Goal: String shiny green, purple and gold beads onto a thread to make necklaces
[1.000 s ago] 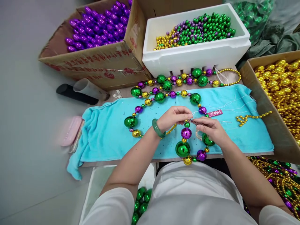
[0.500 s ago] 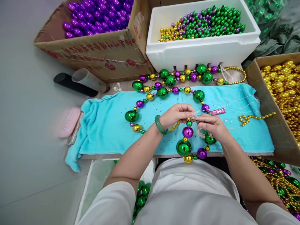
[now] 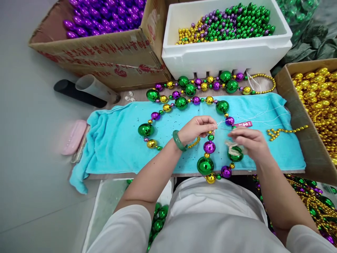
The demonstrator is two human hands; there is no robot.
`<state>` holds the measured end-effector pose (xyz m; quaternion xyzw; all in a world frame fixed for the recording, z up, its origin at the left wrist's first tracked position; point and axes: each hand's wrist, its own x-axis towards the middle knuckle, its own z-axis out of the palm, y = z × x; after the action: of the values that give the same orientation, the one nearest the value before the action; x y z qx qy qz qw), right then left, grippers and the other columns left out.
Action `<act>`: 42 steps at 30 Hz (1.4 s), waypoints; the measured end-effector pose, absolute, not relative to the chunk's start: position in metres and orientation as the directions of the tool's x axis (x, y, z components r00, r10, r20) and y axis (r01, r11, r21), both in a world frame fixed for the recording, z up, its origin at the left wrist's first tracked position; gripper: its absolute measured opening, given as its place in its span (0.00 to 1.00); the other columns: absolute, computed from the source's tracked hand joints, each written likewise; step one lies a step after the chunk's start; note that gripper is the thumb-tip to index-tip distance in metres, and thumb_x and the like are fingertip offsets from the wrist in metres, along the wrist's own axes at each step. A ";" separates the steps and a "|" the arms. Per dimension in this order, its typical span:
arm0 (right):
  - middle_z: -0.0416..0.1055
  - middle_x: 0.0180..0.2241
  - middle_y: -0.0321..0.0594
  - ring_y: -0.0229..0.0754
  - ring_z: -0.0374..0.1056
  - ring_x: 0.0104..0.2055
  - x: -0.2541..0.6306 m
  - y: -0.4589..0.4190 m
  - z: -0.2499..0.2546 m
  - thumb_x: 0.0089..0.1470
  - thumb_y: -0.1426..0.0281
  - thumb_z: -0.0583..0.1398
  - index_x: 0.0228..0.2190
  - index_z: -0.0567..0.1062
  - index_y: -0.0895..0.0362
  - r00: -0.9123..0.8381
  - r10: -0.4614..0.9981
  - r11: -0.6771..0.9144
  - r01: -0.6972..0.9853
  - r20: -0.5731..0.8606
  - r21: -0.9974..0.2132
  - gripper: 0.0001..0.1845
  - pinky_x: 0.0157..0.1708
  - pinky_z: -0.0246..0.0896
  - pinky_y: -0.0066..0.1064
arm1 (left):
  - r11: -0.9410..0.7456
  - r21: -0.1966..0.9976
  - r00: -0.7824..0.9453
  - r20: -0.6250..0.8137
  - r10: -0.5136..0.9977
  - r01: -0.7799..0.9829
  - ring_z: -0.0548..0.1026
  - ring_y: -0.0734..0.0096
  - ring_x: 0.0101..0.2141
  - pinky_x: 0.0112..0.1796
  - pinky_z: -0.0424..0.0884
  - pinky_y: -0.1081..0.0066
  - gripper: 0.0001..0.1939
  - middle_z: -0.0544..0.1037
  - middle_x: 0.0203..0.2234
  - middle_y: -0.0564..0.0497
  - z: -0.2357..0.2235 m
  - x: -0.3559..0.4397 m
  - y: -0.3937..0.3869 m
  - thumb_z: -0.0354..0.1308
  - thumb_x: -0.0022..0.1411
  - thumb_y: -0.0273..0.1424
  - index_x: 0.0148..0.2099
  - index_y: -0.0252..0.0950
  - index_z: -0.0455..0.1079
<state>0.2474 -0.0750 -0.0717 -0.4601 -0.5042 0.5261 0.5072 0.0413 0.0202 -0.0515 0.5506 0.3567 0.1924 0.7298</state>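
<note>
Left fingers (image 3: 209,126) pinching white thread (image 3: 220,122), and the bead strand (image 3: 205,166) runs right below them, looping over the blue towel (image 3: 118,140)! Right fingers (image 3: 242,133) curled just beside, a pale blurred piece (image 3: 233,149) beneath; gripped or not, I can't tell, but it's blocking part of the strand. Pink tag (image 3: 244,124) just beyond; gold chain (image 3: 286,131) to their right; foam box (image 3: 226,54) well ahead, purple-bead carton (image 3: 97,59) farther left.

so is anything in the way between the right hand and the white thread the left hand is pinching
Nothing visible blocks the gap between the right hand and the white thread in the left hand; the turquoise towel lies below.
</note>
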 end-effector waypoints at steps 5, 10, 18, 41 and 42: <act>0.74 0.36 0.45 0.48 0.68 0.38 0.313 -0.102 -0.092 0.48 0.60 0.64 0.41 0.79 0.54 0.240 0.969 -0.178 0.522 -0.057 -0.834 0.18 0.40 0.63 0.43 | 0.256 0.949 0.635 -0.314 0.705 0.185 0.63 0.83 0.20 0.20 0.55 0.79 0.12 0.71 0.21 0.55 -0.049 0.041 0.019 0.61 0.55 0.37 0.33 0.32 0.70; 0.71 0.45 0.53 0.58 0.63 0.48 0.332 -0.109 -0.108 0.52 0.60 0.60 0.46 0.76 0.59 0.243 0.962 -0.204 0.943 0.125 -0.263 0.23 0.46 0.58 0.50 | 0.179 0.961 0.757 -0.276 0.592 0.211 0.71 0.77 0.30 0.31 0.67 0.75 0.23 0.74 0.30 0.51 -0.042 0.032 0.022 0.62 0.54 0.35 0.53 0.35 0.68; 0.72 0.44 0.47 0.51 0.61 0.46 0.298 -0.047 -0.094 0.58 0.73 0.51 0.43 0.75 0.57 -0.106 0.994 0.103 0.984 -0.016 -0.145 0.16 0.43 0.55 0.39 | 0.081 0.974 0.813 -0.222 0.538 0.212 0.71 0.73 0.36 0.39 0.69 0.70 0.31 0.74 0.35 0.49 -0.039 0.019 0.020 0.61 0.56 0.30 0.61 0.37 0.60; 0.72 0.35 0.41 0.41 0.69 0.34 0.309 -0.070 -0.079 0.56 0.62 0.55 0.37 0.69 0.55 0.219 0.975 -0.031 0.012 -0.027 -0.999 0.11 0.34 0.66 0.35 | -0.044 0.990 0.596 -0.045 0.802 0.134 0.75 0.67 0.40 0.44 0.71 0.67 0.21 0.78 0.38 0.46 -0.057 0.019 -0.002 0.61 0.57 0.31 0.53 0.37 0.71; 0.71 0.34 0.40 0.40 0.69 0.32 0.300 -0.072 -0.076 0.54 0.62 0.56 0.38 0.68 0.55 0.165 0.984 -0.051 -0.131 -0.072 -0.990 0.12 0.31 0.66 0.34 | -0.040 0.992 0.591 -0.038 0.806 0.118 0.75 0.67 0.40 0.44 0.71 0.67 0.21 0.78 0.38 0.46 -0.057 0.019 -0.003 0.61 0.57 0.31 0.53 0.36 0.71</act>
<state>0.2996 -0.0717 -0.0756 -0.5232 -0.4073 0.5016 0.5557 0.0189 -0.0029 -0.0573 0.6614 0.3493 0.2871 0.5985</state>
